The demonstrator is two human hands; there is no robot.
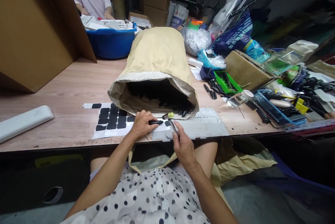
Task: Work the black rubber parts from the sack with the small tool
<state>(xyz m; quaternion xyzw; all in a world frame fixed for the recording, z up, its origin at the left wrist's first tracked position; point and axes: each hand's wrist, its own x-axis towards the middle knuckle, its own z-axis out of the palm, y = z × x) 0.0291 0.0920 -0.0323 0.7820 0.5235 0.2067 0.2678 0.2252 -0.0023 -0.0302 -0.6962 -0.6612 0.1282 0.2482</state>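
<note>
My left hand [142, 123] is closed on a short black pen-shaped piece [156, 122] just in front of the sack's mouth. In my right hand [184, 145] is a slim dark stick-like tool [173, 126], its tip pointing up and left; its exact kind is unclear. Close to that tip lies a small piece with a yellow-green end [170, 115]. A white sheet of black rounded-square stickers [112, 118] lies left of and partly under my left hand. The beige woven sack [159, 49] lies on its side, mouth towards me, with many black pieces [184, 113] inside.
A grey flat board [201, 126] lies at the table's front edge. Left are a cardboard box [39, 24] and a long white case [26, 121]. A person stands behind a blue basin [112, 44]. On the right are a green tray [227, 82], a clear bottle [239, 98] and clutter.
</note>
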